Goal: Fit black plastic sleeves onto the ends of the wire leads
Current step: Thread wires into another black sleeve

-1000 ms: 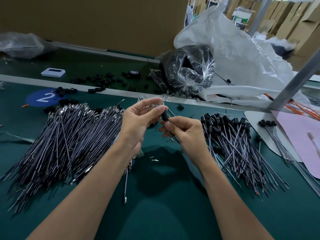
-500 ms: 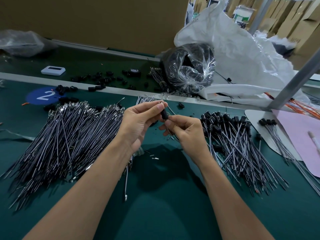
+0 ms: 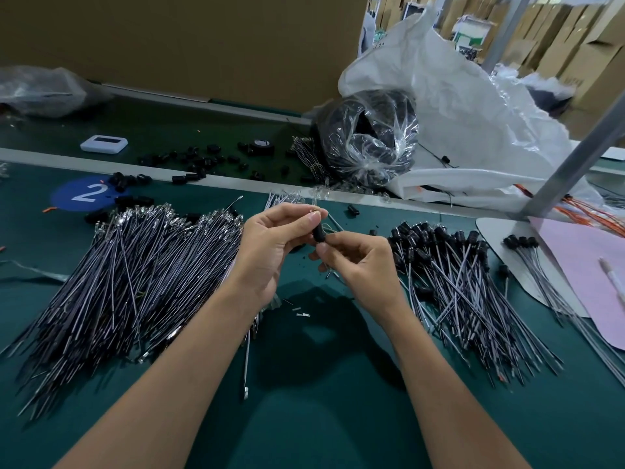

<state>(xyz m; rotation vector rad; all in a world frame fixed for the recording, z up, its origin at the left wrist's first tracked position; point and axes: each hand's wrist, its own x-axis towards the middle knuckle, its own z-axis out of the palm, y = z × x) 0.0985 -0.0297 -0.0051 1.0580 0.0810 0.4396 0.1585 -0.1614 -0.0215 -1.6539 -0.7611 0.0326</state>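
Between the hands, one black sleeve (image 3: pixel 319 233) is pinched at its lower end by the right hand (image 3: pixel 358 265), the left hand (image 3: pixel 270 245) pinching the wire lead (image 3: pixel 314 208) by its metal tip just above. Right of the grip lies a modest sleeved pile (image 3: pixel 466 275); left, a far larger bare pile (image 3: pixel 128 275) waits, so most work seems left.

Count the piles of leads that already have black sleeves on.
2: a large pile right of the right hand, and a small bunch on the white board beyond it. More may be hidden.
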